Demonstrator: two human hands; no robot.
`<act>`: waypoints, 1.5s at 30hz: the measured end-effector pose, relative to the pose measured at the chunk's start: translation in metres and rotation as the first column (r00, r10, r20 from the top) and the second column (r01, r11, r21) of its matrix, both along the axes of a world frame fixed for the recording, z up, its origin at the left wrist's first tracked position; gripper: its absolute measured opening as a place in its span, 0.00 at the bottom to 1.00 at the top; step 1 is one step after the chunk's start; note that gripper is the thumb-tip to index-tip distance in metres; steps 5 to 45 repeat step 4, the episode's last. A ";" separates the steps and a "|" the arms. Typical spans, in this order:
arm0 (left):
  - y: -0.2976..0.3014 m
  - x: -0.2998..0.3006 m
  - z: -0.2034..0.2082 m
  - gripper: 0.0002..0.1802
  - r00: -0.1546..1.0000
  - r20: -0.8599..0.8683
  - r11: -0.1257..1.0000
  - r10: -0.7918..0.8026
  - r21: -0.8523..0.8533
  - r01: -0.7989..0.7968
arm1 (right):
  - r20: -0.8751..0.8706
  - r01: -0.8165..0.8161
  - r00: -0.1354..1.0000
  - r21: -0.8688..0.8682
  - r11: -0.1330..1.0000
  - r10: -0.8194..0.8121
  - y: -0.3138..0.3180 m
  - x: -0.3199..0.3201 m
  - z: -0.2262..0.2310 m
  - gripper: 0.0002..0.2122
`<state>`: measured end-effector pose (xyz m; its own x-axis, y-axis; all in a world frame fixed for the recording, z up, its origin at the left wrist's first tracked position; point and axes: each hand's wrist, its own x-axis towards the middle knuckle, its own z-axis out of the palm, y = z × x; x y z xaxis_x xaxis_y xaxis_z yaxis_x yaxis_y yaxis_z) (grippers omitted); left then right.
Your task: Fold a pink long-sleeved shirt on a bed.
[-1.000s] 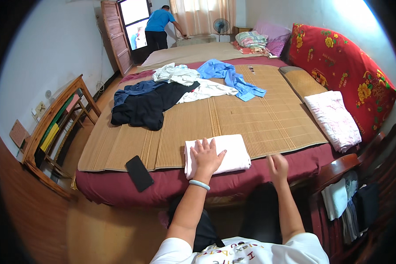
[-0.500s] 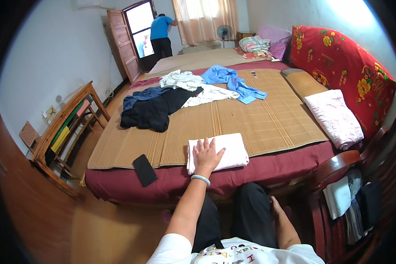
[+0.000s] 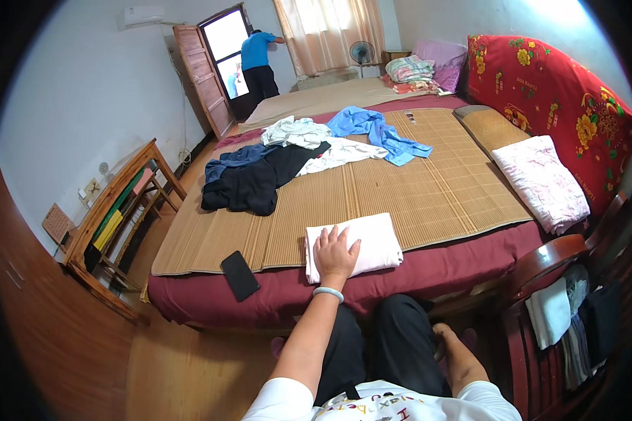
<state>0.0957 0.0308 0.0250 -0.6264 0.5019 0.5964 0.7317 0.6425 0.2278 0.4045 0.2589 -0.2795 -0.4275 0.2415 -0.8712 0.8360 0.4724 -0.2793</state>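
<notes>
My left hand [image 3: 336, 254] lies flat on a folded pale pink cloth [image 3: 373, 240], fingers stretched out and a little apart. A light bangle is round that wrist. The cloth sits at the bed's front edge, partly on the bamboo mat [image 3: 428, 203] and partly on the dark red sheet [image 3: 442, 263]. Down beside my right knee is my right hand [image 3: 442, 338]; its fingers are mostly hidden, and I see nothing in it. A black phone [image 3: 240, 276] rests left of the cloth.
Rumpled black [image 3: 242, 188], white and blue clothes [image 3: 386, 140] lie farther back on the mat. A folded pink-patterned cloth [image 3: 543, 184] is at the right. Close on my right stands a wooden chair [image 3: 551, 254] with folded cloths [image 3: 549, 312]. A person in blue [image 3: 258, 56] stands by the window.
My view has shifted slightly, so the bed sits a little farther right and lower. My left hand stays on the folded cloth, its fingers slightly closer together.
</notes>
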 end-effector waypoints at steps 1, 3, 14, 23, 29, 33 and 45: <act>0.000 0.000 0.000 0.30 1.000 -0.007 1.000 -0.006 0.003 0.006 | 0.010 -0.042 0.999 0.028 0.999 0.042 0.004 -0.003 -0.006 0.24; 0.000 0.000 -0.001 0.30 1.000 0.006 1.000 0.000 0.003 0.000 | 0.020 -0.086 0.996 0.066 0.994 0.085 0.008 -0.006 -0.018 0.24; 0.000 0.000 0.000 0.30 1.000 -0.008 1.000 0.002 -0.012 -0.002 | 0.041 -0.063 0.997 0.086 0.994 0.060 0.010 -0.008 -0.023 0.24; 0.000 0.000 0.000 0.30 1.000 -0.008 1.000 0.002 -0.012 -0.002 | 0.041 -0.063 0.997 0.086 0.994 0.060 0.010 -0.008 -0.023 0.24; 0.000 0.000 0.000 0.30 1.000 -0.008 1.000 0.002 -0.012 -0.002 | 0.041 -0.063 0.997 0.086 0.994 0.060 0.010 -0.008 -0.023 0.24; 0.000 0.000 0.000 0.30 1.000 -0.008 1.000 0.002 -0.012 -0.002 | 0.041 -0.063 0.997 0.086 0.994 0.060 0.010 -0.008 -0.023 0.24; 0.000 0.000 0.000 0.30 1.000 -0.008 1.000 0.002 -0.012 -0.002 | 0.041 -0.063 0.997 0.086 0.994 0.060 0.010 -0.008 -0.023 0.24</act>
